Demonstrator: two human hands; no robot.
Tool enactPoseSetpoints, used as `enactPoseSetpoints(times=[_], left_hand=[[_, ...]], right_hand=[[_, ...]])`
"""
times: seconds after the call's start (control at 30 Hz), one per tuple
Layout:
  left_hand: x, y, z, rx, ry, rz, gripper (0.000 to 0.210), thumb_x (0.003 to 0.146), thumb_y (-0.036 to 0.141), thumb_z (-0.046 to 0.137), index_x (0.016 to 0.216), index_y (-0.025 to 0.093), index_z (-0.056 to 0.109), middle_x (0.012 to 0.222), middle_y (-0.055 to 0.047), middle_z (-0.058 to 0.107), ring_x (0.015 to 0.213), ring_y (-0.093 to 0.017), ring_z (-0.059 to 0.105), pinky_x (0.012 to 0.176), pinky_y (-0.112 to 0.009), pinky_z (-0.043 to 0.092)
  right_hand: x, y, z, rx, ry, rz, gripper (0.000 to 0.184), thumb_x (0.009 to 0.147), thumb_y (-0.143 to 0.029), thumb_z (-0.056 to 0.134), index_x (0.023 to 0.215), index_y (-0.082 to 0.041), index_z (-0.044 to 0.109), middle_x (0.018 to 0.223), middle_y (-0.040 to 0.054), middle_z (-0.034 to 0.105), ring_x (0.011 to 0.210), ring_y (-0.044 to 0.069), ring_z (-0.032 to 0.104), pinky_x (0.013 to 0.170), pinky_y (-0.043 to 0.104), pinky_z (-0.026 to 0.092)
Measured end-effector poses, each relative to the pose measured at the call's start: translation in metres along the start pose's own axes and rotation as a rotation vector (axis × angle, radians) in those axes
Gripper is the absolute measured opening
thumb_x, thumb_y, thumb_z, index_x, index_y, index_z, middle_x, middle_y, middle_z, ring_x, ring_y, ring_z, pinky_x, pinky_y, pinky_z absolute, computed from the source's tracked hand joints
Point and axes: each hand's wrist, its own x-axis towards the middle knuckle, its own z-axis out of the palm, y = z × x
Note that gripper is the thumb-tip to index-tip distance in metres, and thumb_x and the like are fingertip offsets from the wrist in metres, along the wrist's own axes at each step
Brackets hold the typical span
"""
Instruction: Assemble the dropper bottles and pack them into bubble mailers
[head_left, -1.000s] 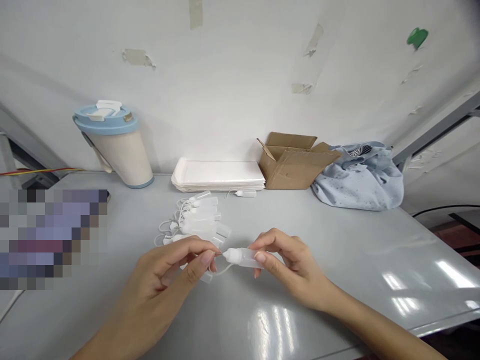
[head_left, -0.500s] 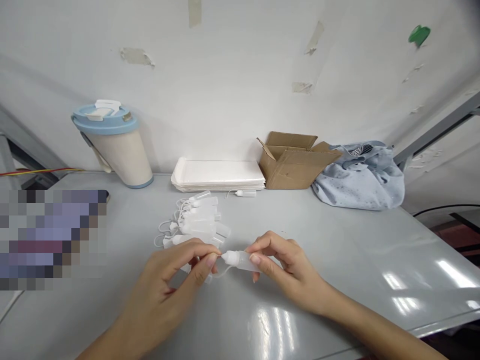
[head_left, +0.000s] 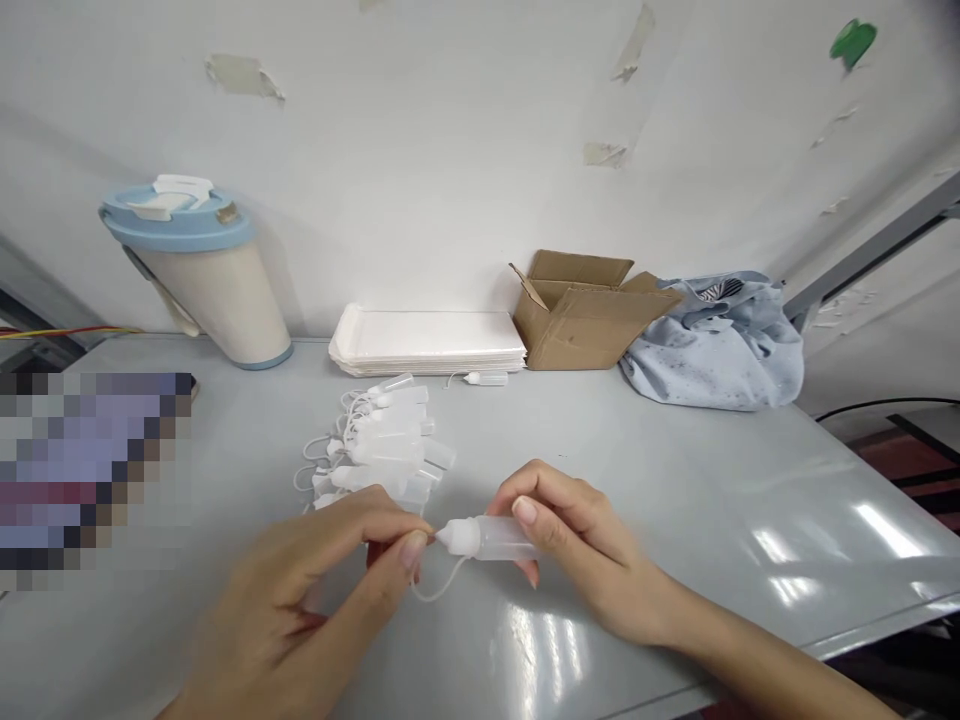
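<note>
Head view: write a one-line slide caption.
Right hand holds a bottle, its white tip pointing toward the left hand, near a pile of similar bottles.

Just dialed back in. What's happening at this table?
A person's right hand holds a small translucent bottle on its side, above the table. The left hand pinches just at the nozzle; what it grips is too small to tell. Similar bottles lie piled beyond the left hand, with a white stack and an open cardboard box behind.
</note>
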Motion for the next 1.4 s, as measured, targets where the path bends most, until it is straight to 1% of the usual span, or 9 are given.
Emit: enactPoseSetpoints(times=[0.17,0.4,0.47,0.6,0.83,1.1,1.2,1.3,1.4], left_hand=[[-0.001,0.004,0.003,0.068,0.135,0.023,0.026,0.087,0.031,0.050,0.063,0.029,0.059,0.054,0.009,0.056,0.049,-0.010,0.050,0.050,-0.017,0.039],[0.000,0.007,0.004,0.097,0.182,-0.057,0.027,0.084,0.036,0.052,0.058,0.030,0.059,0.052,0.009,0.055,0.049,-0.011,0.047,0.049,-0.017,0.038],[0.001,0.007,0.004,0.067,0.183,-0.080,0.028,0.084,0.037,0.053,0.057,0.029,0.059,0.052,0.009,0.055,0.049,-0.011,0.047,0.048,-0.017,0.038],[0.003,0.007,0.006,-0.004,0.139,-0.106,0.029,0.084,0.040,0.053,0.058,0.029,0.059,0.051,0.008,0.053,0.047,-0.011,0.045,0.050,-0.016,0.040],[0.002,0.000,0.004,0.034,0.063,-0.078,0.030,0.087,0.042,0.050,0.064,0.028,0.062,0.056,0.007,0.058,0.051,-0.011,0.050,0.049,-0.018,0.039],[0.000,-0.012,0.003,0.057,0.016,0.016,0.020,0.087,0.039,0.054,0.071,0.029,0.062,0.063,0.008,0.063,0.057,-0.011,0.055,0.049,-0.017,0.039],[0.000,-0.012,0.004,0.042,-0.012,-0.019,0.023,0.088,0.040,0.051,0.071,0.029,0.062,0.065,0.007,0.063,0.061,-0.012,0.057,0.051,-0.018,0.040],[0.000,-0.011,0.004,0.040,-0.048,-0.081,0.027,0.090,0.041,0.048,0.069,0.027,0.060,0.064,0.006,0.060,0.062,-0.012,0.057,0.056,-0.018,0.042],[0.003,-0.012,0.003,0.047,-0.079,-0.088,0.029,0.090,0.041,0.047,0.069,0.027,0.060,0.064,0.006,0.060,0.062,-0.012,0.057,0.053,-0.017,0.043]], right_hand=[[-0.001,0.001,-0.001,0.056,-0.030,0.007,0.025,0.100,-0.038,0.041,0.095,-0.019,0.056,0.061,-0.0044,0.052,0.056,0.009,0.049,0.055,0.022,0.038],[-0.001,0.001,-0.004,-0.062,0.026,-0.047,0.015,0.092,-0.033,0.057,0.101,-0.021,0.058,0.082,-0.0006,0.057,0.073,0.011,0.053,0.062,0.023,0.042],[0.000,0.001,-0.004,-0.093,0.053,-0.078,0.013,0.092,-0.030,0.057,0.101,-0.020,0.059,0.079,-0.0013,0.057,0.071,0.011,0.053,0.062,0.023,0.042],[0.000,0.003,-0.003,-0.136,0.076,-0.119,0.014,0.094,-0.029,0.053,0.099,-0.018,0.061,0.067,-0.0037,0.056,0.060,0.010,0.053,0.053,0.021,0.040],[-0.001,0.007,-0.002,-0.288,0.105,-0.219,0.015,0.091,-0.024,0.058,0.105,-0.017,0.060,0.078,0.0001,0.064,0.063,0.011,0.055,0.054,0.022,0.043],[0.002,0.015,0.002,-0.447,0.161,-0.508,0.015,0.091,-0.020,0.059,0.104,-0.012,0.057,0.073,0.0017,0.057,0.064,0.013,0.051,0.059,0.026,0.046],[0.002,0.018,0.002,-0.516,0.166,-0.577,0.015,0.092,-0.020,0.058,0.105,-0.012,0.056,0.071,0.0023,0.056,0.064,0.014,0.049,0.059,0.028,0.045],[0.002,0.019,0.001,-0.531,0.161,-0.588,0.016,0.093,-0.021,0.057,0.106,-0.012,0.056,0.072,0.0031,0.057,0.064,0.015,0.050,0.060,0.029,0.046],[0.003,0.021,0.000,-0.560,0.159,-0.602,0.017,0.093,-0.022,0.057,0.107,-0.013,0.055,0.072,0.0031,0.058,0.064,0.015,0.050,0.060,0.029,0.047]])
